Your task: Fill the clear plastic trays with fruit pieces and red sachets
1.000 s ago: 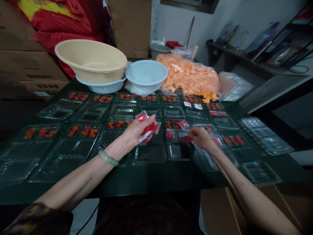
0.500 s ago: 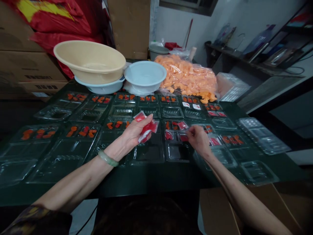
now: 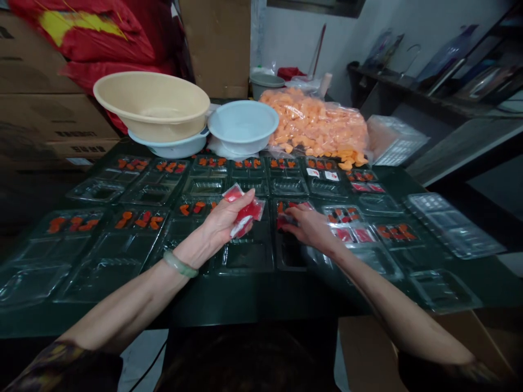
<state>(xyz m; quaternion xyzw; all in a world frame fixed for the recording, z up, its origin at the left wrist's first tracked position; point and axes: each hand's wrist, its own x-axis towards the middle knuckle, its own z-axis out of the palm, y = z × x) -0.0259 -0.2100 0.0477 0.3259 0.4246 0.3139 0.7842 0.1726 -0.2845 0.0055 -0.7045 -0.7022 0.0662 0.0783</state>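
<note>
A smooth, rounded bangle (image 3: 180,263) of pale, milky green circled the left hand's (image 3: 223,219) wrist. Further up that arm from the bangle, a dark sleeve (image 3: 67,367) showed blurred yellow and purplish patches; across from the bangle, the right sleeve (image 3: 435,374) looked mostly black.

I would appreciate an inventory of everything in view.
Table: one, dark green, centre
Trays: many, transparent, in rows on the table
Orange and red pieces: many, in trays' far compartments
Red sachets: several, in right-side trays and left hand
White sachets: two, in a far-row tray
Cream basin: one, far left of table
Pale blue basins: two, one beneath it, one right
Bag of orange pieces: one, transparent, table's far side
Tray stack: one, transparent, right of bag
Bucket: one, grey, behind basins
Sacks: about two, red, back left
Cardboard boxes: several, brown, back left, lower right
Counter: one, dark, back right, items dim
Bangle: one, pale green, left wrist
Hands: two, left holding sachets, right hand over a tray
</note>
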